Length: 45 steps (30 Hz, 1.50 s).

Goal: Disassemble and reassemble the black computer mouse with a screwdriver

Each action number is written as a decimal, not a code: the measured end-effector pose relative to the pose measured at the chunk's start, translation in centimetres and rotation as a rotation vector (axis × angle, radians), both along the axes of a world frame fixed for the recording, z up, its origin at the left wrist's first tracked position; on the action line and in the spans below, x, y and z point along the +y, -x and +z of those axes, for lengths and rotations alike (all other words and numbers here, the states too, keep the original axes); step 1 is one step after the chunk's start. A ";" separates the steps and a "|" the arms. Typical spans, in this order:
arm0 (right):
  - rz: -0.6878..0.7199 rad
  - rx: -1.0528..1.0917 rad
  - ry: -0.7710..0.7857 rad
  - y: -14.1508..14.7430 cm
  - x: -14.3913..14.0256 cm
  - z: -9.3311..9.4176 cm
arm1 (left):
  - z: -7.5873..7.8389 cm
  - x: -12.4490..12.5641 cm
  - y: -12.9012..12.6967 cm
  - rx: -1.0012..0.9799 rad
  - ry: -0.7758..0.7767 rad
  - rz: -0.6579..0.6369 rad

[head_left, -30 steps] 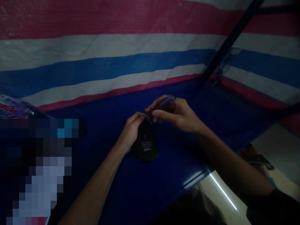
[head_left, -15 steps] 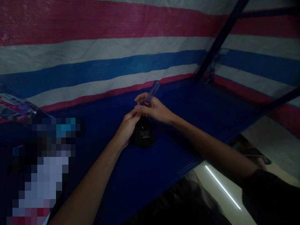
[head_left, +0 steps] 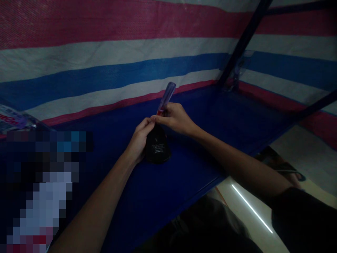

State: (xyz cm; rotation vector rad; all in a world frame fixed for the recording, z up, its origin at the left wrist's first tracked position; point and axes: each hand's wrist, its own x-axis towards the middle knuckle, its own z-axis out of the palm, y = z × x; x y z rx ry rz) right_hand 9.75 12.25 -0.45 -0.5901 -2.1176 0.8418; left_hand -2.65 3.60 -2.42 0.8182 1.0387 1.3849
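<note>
My right hand [head_left: 180, 118] is closed in a pinch, thumb stretched forward and fingers curled around the lower end of a screwdriver [head_left: 167, 95], whose clear purplish handle leans upward above them. Its tip is hidden behind my thumb. My left hand [head_left: 140, 138] is partly curled, its fingers bent over the far left edge of a black mouse [head_left: 158, 149], holding it; how tightly, I cannot tell. My two hands' fingertips come together at the mouse's far end. The mouse sits just below them, printed side up, over the blue table [head_left: 184, 175]. Beyond my fingers hangs a striped sheet [head_left: 131, 77]; well to their left is a bottle [head_left: 13, 119].
</note>
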 end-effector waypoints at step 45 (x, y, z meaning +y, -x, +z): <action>0.123 -0.324 0.284 -2.5 3.1 1.0 | 0.6 0.0 -0.7 0.127 0.043 0.194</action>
